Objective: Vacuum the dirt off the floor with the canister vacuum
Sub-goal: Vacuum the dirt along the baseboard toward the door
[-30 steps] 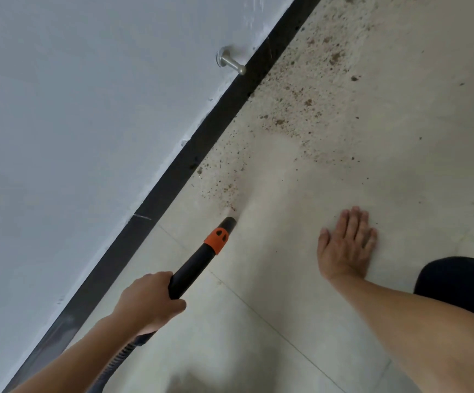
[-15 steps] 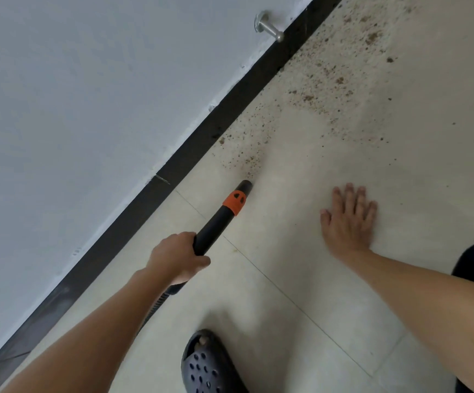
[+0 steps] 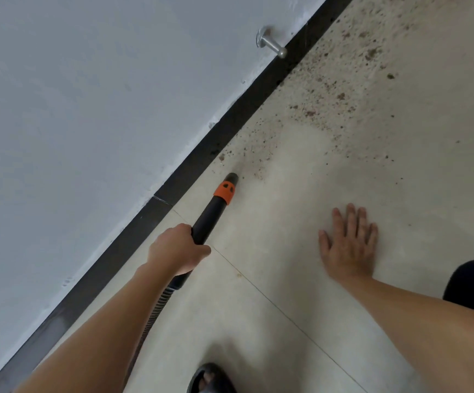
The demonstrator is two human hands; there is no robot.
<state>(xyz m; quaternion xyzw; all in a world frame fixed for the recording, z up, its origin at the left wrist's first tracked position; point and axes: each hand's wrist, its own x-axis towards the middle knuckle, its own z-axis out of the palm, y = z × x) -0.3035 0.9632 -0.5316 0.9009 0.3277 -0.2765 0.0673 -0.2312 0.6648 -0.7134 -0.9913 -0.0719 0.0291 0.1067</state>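
Ahead of the left hand (image 3: 177,251), gripped vacuum nozzle (image 3: 213,211), perhaps touching dirt (image 3: 221,158)

Your wand (image 3: 210,217): black, orange collar near its tip.
Floor (image 3: 315,182): pale beige tiles, thin dark joints.
Dirt (image 3: 340,96): brown specks, upper right.
Wall (image 3: 88,109): greyish white.
Skirting (image 3: 190,168): black.

Metal doorstop (image 3: 273,47) on white wall (image 3: 93,109), black baseboard (image 3: 231,131) below

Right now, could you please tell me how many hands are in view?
2: the left hand grips the black vacuum wand; the right hand rests flat on the floor.
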